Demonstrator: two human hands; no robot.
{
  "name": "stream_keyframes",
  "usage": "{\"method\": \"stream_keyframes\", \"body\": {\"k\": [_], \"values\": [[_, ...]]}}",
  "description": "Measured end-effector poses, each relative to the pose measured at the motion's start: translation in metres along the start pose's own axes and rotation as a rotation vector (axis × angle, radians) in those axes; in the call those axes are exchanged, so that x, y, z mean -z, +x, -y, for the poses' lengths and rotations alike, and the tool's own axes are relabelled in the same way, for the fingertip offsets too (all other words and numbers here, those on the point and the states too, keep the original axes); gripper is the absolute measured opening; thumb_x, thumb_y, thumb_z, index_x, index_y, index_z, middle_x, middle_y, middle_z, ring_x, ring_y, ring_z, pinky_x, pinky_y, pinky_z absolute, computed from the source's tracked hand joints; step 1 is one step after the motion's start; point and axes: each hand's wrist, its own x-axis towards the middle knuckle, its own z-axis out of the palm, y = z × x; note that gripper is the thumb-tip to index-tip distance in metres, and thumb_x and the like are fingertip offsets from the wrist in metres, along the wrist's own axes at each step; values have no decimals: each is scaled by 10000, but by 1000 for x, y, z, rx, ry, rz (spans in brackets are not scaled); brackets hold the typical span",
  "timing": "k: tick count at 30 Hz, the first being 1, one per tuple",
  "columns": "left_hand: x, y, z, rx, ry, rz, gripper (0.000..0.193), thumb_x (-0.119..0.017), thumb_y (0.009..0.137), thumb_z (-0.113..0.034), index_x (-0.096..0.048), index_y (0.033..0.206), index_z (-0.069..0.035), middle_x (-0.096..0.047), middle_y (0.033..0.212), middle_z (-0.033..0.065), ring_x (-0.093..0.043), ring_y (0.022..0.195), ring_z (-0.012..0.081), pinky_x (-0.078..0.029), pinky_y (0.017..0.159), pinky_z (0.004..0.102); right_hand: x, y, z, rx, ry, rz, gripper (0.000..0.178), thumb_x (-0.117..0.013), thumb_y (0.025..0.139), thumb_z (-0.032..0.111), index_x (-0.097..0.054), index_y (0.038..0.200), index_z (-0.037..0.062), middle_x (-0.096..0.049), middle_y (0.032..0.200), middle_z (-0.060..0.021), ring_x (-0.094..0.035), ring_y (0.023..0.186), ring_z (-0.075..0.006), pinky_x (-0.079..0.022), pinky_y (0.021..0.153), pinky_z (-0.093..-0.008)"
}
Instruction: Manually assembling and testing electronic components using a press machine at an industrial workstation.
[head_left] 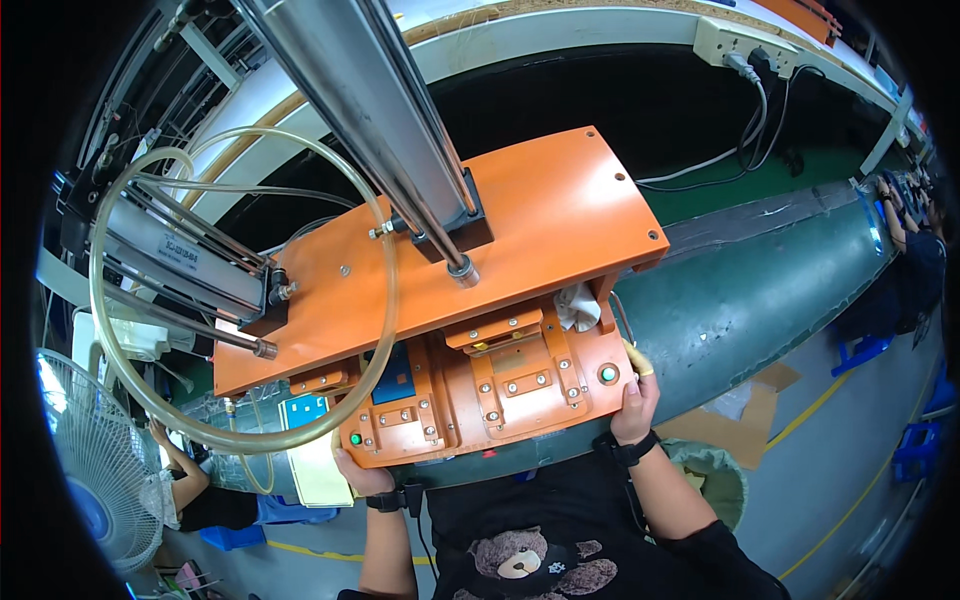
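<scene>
An orange pneumatic press stands before me, its orange base [470, 435] carrying two bolted fixtures and a green button near each front corner. My left hand [368, 478] grips the base's front left corner; part of its fingers is hidden by the edge. On the right edge, beside the green button [608, 375], my right hand [637, 405] is closed round the side, a yellow cover on one finger. Under the orange top plate [520, 220], a flat blue piece [393, 378] lies in the left fixture. The right fixture [520, 375] is partly hidden by the top plate.
Two metal cylinders [370, 110] rise from the top plate, and a clear hose [100, 290] loops at the left. Pale yellow sheets [322, 475] lie beside the base. A white cloth [577, 307] is tucked at the right. A fan [100, 470] and other people are nearby.
</scene>
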Motion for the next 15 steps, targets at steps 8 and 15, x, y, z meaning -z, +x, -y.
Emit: {"method": "stream_keyframes", "body": {"k": [8, 15], "values": [[14, 1, 11, -37, 79, -41, 512, -266, 1006, -355, -449, 1316, 9, -549, 1251, 156, -546, 1144, 258, -440, 984, 396, -4, 2, 3, -19, 19, -40, 575, -462, 941, 376, -457, 1281, -88, -571, 1209, -164, -551, 1109, -208, -431, 966, -343], [19, 1, 13, -73, 126, -41, 507, -266, 1024, -348, -448, 1315, 25, -547, 1236, 165, -545, 1130, 256, -440, 981, 391, -7, -1, 4, -14, 25, -43, 558, -459, 931, 349, -463, 1279, -87, -567, 1218, -163, -546, 1118, -214, -422, 977, -343]]}}
